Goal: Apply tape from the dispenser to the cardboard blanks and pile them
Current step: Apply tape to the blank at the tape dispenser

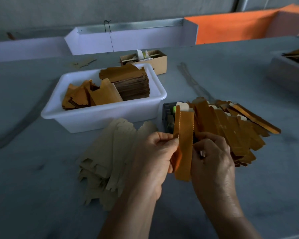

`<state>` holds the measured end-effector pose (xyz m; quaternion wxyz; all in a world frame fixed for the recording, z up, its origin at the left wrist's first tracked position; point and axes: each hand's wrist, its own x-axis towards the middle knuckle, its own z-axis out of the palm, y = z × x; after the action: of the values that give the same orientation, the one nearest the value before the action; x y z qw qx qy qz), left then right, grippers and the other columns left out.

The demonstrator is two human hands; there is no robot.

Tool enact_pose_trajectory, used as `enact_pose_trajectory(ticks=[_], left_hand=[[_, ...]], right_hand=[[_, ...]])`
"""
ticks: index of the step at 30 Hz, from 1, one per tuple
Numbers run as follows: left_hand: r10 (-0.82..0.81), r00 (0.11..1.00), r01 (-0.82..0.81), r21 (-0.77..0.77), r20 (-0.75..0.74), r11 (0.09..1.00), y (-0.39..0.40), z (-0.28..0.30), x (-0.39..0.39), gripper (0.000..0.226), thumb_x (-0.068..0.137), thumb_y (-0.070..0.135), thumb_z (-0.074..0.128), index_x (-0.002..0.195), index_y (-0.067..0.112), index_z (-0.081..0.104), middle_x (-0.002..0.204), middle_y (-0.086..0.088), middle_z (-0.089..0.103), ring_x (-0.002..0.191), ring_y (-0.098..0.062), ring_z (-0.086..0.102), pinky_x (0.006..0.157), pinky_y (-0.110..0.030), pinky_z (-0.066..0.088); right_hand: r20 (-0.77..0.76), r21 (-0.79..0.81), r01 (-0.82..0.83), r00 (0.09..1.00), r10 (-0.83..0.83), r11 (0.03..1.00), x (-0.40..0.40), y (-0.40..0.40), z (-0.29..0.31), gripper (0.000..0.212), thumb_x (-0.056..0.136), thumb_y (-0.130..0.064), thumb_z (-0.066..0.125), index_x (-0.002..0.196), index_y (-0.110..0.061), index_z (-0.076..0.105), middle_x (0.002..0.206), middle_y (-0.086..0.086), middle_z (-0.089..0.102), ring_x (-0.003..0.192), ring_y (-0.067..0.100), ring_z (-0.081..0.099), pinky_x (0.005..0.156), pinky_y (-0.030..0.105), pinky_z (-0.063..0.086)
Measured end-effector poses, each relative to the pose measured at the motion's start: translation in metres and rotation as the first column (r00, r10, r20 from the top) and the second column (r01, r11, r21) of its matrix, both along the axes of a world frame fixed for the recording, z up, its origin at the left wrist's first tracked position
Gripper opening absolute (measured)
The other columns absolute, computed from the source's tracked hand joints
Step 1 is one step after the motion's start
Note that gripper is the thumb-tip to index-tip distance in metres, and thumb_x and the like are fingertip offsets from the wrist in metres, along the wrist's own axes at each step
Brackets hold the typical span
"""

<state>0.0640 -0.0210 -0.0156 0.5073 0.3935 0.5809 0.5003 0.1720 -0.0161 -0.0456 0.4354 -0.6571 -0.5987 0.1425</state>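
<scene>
No brand names or readable writing anywhere that I can make out, everything's too dim and soft for that. From the head view, both hands are up over the grey table (41,152) working on one gold cardboard blank (184,144) held upright between them: the left hand (155,156) pinches its left edge with thumb and curled fingers, and the right hand (212,156) has its fingers curled against the right edge, so both are grasping that same blank. Just behind it sits the dark tape dispenser (167,116), mostly hidden by the blank. To the right, touching the right hand's knuckle side, there's a fanned-out pile of gold blanks (235,128) lying on the table. On the left by the left wrist is a loose heap of plain tan blanks (107,159), dull side up. Farther back a white plastic tub (100,116) holds a tall neat stack of blanks (131,83) at its right end and a messier leaning bunch at its left. Behind the tub a small open cardboard box (155,62) has some white and yellow-green bits in it, can't tell what they are
</scene>
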Motion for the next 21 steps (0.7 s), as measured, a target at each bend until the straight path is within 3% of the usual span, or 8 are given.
enact_pose_trajectory(ticks=[3,7,10,12,14,17,19,21], left_hand=[[0.001,1.000,-0.001,-0.010,-0.024,1.000,0.002,0.002,-0.001,0.009,0.091,0.016,0.062,0.082,0.016,0.062,0.054,0.008,0.055,0.037,0.000,0.045,0.037,-0.014,0.035],[0.010,0.999,-0.010,-0.001,-0.047,1.000,0.002,0.004,0.001,0.009,0.091,0.017,0.061,0.083,0.018,0.062,0.051,0.010,0.056,0.036,0.001,0.048,0.036,-0.012,0.035],[0.004,0.999,-0.003,0.019,-0.050,1.000,-0.001,0.008,0.003,0.008,0.092,0.015,0.060,0.085,0.017,0.060,0.060,0.007,0.058,0.036,0.002,0.051,0.035,-0.009,0.034],[-0.013,0.999,0.014,0.019,-0.042,1.000,-0.003,0.009,0.002,0.010,0.092,0.015,0.059,0.083,0.019,0.060,0.057,0.011,0.059,0.038,0.002,0.052,0.035,-0.009,0.034],[-0.018,0.996,0.020,0.027,-0.084,0.999,-0.006,0.007,0.001,0.013,0.092,0.018,0.060,0.080,0.023,0.059,0.052,0.016,0.060,0.041,0.003,0.054,0.037,-0.011,0.036],[-0.011,0.996,0.015,0.041,-0.091,0.999,-0.013,0.006,0.000,0.013,0.087,0.018,0.065,0.076,0.024,0.063,0.057,0.015,0.065,0.048,0.001,0.059,0.042,-0.014,0.042],[-0.021,0.997,0.023,0.029,-0.076,0.999,-0.017,0.005,-0.001,0.009,0.083,0.017,0.067,0.077,0.023,0.066,0.068,0.006,0.071,0.061,-0.007,0.068,0.053,-0.022,0.052],[-0.019,0.998,0.020,0.025,-0.052,0.999,-0.020,0.006,-0.003,0.007,0.082,0.015,0.068,0.078,0.021,0.068,0.075,-0.001,0.074,0.071,-0.016,0.072,0.066,-0.031,0.059]], right_hand=[[0.035,0.023,0.000,0.999,-0.001,1.000,-0.002,0.001,0.005,0.022,0.083,-0.004,0.066,0.064,-0.009,0.056,0.098,-0.004,0.051,0.091,0.016,0.046,0.065,0.012,0.029],[0.100,-0.015,-0.008,0.995,0.010,1.000,0.000,0.002,0.006,0.017,0.086,-0.005,0.063,0.069,-0.006,0.060,0.099,-0.001,0.053,0.090,0.019,0.050,0.069,0.021,0.037],[0.070,0.006,-0.043,0.997,0.043,0.999,0.008,-0.003,0.011,0.014,0.085,-0.004,0.064,0.072,-0.009,0.063,0.099,-0.001,0.055,0.083,0.012,0.052,0.064,0.014,0.038],[-0.012,0.021,-0.061,0.998,0.061,0.998,0.018,-0.007,0.018,0.014,0.085,-0.010,0.063,0.073,-0.018,0.060,0.098,-0.005,0.053,0.078,0.005,0.050,0.062,0.012,0.036],[-0.203,-0.040,-0.124,0.973,0.113,0.991,0.028,-0.010,0.026,0.013,0.086,-0.018,0.060,0.073,-0.023,0.059,0.089,-0.005,0.060,0.076,0.010,0.056,0.062,0.020,0.040],[-0.469,-0.100,-0.345,0.843,0.261,0.933,0.035,-0.017,0.038,0.016,0.083,-0.013,0.060,0.073,-0.025,0.065,0.073,-0.001,0.065,0.068,0.010,0.060,0.064,0.025,0.046],[-0.465,-0.109,-0.464,0.805,0.368,0.879,0.034,-0.021,0.043,0.022,0.080,-0.007,0.062,0.073,-0.026,0.069,0.074,-0.004,0.068,0.068,0.008,0.061,0.061,0.022,0.049],[-0.442,-0.102,-0.535,0.779,0.444,0.838,0.033,-0.023,0.047,0.015,0.075,-0.015,0.064,0.073,-0.028,0.071,0.076,-0.005,0.069,0.070,0.007,0.062,0.058,0.015,0.049]])
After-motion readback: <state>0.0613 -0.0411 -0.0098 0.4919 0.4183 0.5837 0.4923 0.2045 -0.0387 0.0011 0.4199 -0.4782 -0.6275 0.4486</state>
